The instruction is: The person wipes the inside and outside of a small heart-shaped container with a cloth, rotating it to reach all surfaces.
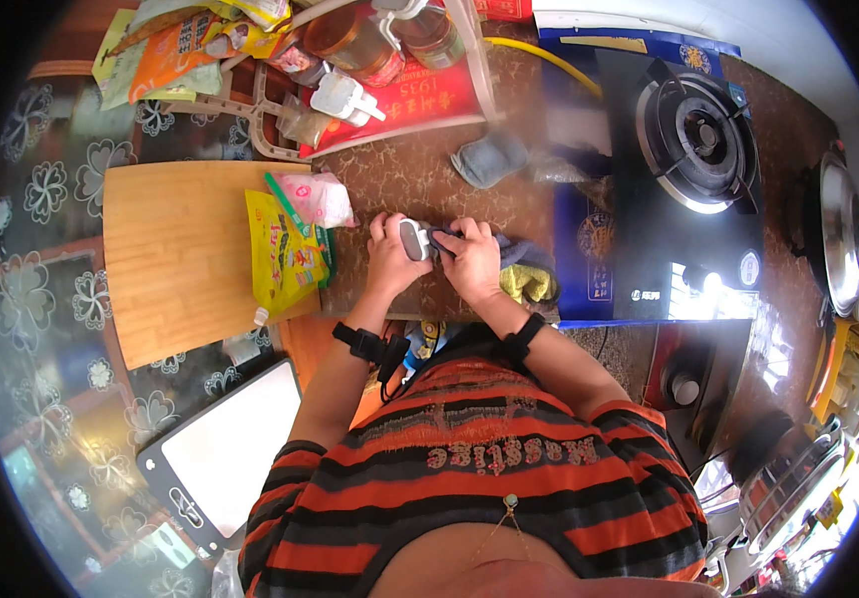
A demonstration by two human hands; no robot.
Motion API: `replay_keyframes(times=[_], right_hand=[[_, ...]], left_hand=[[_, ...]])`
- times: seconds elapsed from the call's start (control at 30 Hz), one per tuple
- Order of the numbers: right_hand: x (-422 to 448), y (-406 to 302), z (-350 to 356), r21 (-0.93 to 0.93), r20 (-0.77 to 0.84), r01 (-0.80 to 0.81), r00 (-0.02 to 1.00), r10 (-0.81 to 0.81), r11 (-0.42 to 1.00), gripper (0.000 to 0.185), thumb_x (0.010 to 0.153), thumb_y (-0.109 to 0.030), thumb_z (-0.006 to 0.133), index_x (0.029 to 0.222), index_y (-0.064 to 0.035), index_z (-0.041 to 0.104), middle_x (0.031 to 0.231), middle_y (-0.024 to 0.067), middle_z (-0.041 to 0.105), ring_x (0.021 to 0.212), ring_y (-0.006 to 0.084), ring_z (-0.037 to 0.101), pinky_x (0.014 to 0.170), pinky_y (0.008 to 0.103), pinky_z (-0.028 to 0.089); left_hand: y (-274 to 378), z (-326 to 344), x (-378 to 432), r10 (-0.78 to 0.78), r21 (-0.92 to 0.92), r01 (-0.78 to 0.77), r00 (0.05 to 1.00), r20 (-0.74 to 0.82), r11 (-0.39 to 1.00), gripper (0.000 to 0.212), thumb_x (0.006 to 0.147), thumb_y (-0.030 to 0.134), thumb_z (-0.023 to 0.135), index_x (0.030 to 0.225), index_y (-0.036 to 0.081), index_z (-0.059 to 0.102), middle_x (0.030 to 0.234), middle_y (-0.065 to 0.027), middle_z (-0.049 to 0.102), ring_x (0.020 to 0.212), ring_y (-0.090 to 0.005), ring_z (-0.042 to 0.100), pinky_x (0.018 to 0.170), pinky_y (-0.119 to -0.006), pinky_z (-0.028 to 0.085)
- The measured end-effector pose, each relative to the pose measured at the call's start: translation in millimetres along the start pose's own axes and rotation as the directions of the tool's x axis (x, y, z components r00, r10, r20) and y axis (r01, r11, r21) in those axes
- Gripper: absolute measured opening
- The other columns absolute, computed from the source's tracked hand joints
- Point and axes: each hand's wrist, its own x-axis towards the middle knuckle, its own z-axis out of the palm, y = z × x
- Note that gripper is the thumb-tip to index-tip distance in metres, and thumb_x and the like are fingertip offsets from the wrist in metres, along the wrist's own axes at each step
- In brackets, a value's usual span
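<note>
My left hand grips a small grey container with a white rim, held above the brown marbled countertop. Close on its right, my right hand pinches a dark cloth against the container's side. Part of this cloth is hidden by the fingers. A dark grey cloth and a yellow cloth lie bunched just right of my right hand; whether the grey one joins the pinched cloth, I cannot tell. Left of my left hand sit a pink-and-white bag and a yellow spouted pouch.
A wooden board lies at left. Behind stands a plastic rack with jars and a white-lidded container. A blue-grey cloth item rests on the countertop. At right are a gas stove and a lidded pan.
</note>
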Motion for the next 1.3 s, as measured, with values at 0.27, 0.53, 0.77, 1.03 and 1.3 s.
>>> replay_keyframes(times=[0.27, 0.53, 0.77, 1.03, 1.3], right_hand=[[33.4, -4.5, -23.4, -0.274, 0.441, 0.280, 0.887, -0.139, 0.920, 0.019, 0.072, -0.014, 0.060, 0.088, -0.0173, 0.071, 0.097, 0.0042, 0.056, 0.100, 0.0259, 0.051, 0.079, 0.0423, 0.045], [30.9, 23.4, -21.5, -0.071, 0.278, -0.161, 0.945, 0.175, 0.984, 0.021, 0.070, -0.010, 0.063, 0.086, -0.0188, 0.073, 0.095, 0.0070, 0.059, 0.098, 0.0292, 0.055, 0.083, 0.0372, 0.048], [11.0, 30.0, 9.3, -0.339, 0.247, -0.015, 0.963, 0.104, 0.941, 0.024, 0.069, -0.011, 0.064, 0.090, -0.0186, 0.072, 0.098, 0.0051, 0.058, 0.094, 0.0292, 0.056, 0.080, 0.0378, 0.049], [14.7, 29.5, 9.2, -0.375, 0.340, -0.030, 0.925, 0.167, 0.927, 0.018, 0.076, -0.015, 0.060, 0.089, -0.0162, 0.072, 0.102, 0.0064, 0.057, 0.100, 0.0313, 0.054, 0.081, 0.0404, 0.049], [-18.0, -5.4, 6.9, -0.036, 0.248, -0.192, 0.949, 0.195, 0.981, 0.021, 0.076, -0.019, 0.063, 0.092, -0.0060, 0.064, 0.103, 0.0185, 0.054, 0.095, 0.0392, 0.052, 0.081, 0.0439, 0.047]], left_hand=[[-2.1, -1.1, -3.4, -0.021, 0.012, 0.020, 0.999, 0.040, 1.000, 0.084, 0.054, 0.024, 0.080, 0.124, 0.012, 0.036, 0.133, -0.0206, 0.031, 0.117, -0.0418, 0.040, 0.096, -0.047, 0.037], [-7.7, -0.5, -2.6, -0.017, 0.001, 0.017, 0.999, 0.042, 1.000, 0.085, 0.053, 0.025, 0.081, 0.124, 0.012, 0.036, 0.132, -0.0190, 0.031, 0.116, -0.0425, 0.041, 0.096, -0.047, 0.038], [-2.2, -2.4, -4.1, 0.011, 0.030, -0.012, 0.999, 0.041, 0.999, 0.082, 0.053, 0.025, 0.080, 0.122, 0.012, 0.037, 0.131, -0.0177, 0.032, 0.117, -0.0393, 0.040, 0.096, -0.046, 0.037], [-5.1, -3.9, -0.9, 0.017, -0.012, -0.016, 0.999, 0.047, 1.000, 0.084, 0.053, 0.024, 0.080, 0.124, 0.012, 0.036, 0.132, -0.0188, 0.031, 0.117, -0.0409, 0.041, 0.097, -0.046, 0.037], [-10.0, 4.1, -2.3, 0.003, -0.043, -0.003, 1.000, 0.005, 0.999, 0.084, 0.053, 0.019, 0.080, 0.123, 0.009, 0.034, 0.128, -0.0220, 0.034, 0.114, -0.0414, 0.044, 0.095, -0.043, 0.042]])
